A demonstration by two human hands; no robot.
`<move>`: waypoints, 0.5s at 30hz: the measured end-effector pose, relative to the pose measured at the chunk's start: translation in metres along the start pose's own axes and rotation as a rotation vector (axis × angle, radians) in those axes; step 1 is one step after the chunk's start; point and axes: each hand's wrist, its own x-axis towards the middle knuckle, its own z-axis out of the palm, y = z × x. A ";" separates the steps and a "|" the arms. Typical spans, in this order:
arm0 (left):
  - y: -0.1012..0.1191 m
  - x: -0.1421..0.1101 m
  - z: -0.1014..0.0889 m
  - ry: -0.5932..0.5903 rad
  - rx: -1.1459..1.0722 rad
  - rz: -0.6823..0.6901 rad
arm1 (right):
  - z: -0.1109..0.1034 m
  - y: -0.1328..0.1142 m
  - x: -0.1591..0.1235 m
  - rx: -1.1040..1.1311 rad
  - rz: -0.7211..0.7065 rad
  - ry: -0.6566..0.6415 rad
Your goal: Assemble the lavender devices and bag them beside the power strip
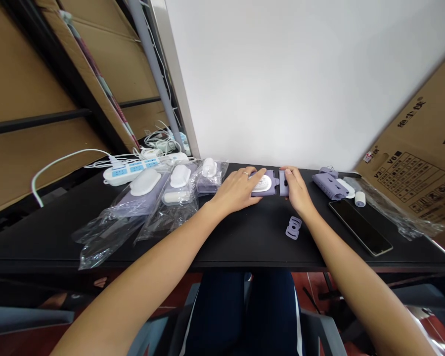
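A flat purple piece [269,189] with a white oval part [263,184] on it lies on the black table. My left hand [238,189] rests over its left side, thumb and fingers along opposite edges, gripping it. At the right end, my right hand [296,187] pinches a purple end section [283,183] that has a dark cutout. A narrow dark gap shows between this section and the main piece; whether they are joined I cannot tell. Just below lies a small purple slotted plate [293,228]. Part of the white oval is hidden under my left fingers.
Clear bags [107,232] holding purple and white items lie at left, before a power strip [144,167]. At right are a perforated purple holder [330,185], a white roll [360,199], a phone [360,227] and a plastic bag [396,207]. A cardboard box [415,143] stands behind.
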 end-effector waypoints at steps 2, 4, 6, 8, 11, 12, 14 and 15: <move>0.000 0.000 0.000 0.002 -0.002 0.000 | -0.001 -0.001 0.000 -0.018 -0.005 0.006; 0.001 0.000 0.000 -0.004 -0.005 0.002 | -0.001 -0.001 -0.001 -0.027 -0.005 0.013; 0.001 0.000 0.000 -0.009 0.000 0.007 | -0.001 -0.001 -0.001 -0.028 -0.005 0.019; 0.001 0.000 0.000 -0.012 0.011 0.015 | -0.001 -0.001 -0.001 -0.028 -0.006 0.022; 0.001 0.000 0.001 -0.009 0.025 0.025 | 0.000 0.000 -0.001 -0.030 -0.001 0.020; 0.001 0.000 0.001 -0.009 0.026 0.026 | 0.000 0.001 -0.001 -0.027 0.003 0.020; 0.000 0.000 0.002 -0.007 0.026 0.026 | 0.001 0.001 -0.001 -0.018 0.009 0.024; 0.000 -0.001 0.002 -0.006 0.026 0.028 | 0.001 0.001 -0.001 -0.014 0.011 0.026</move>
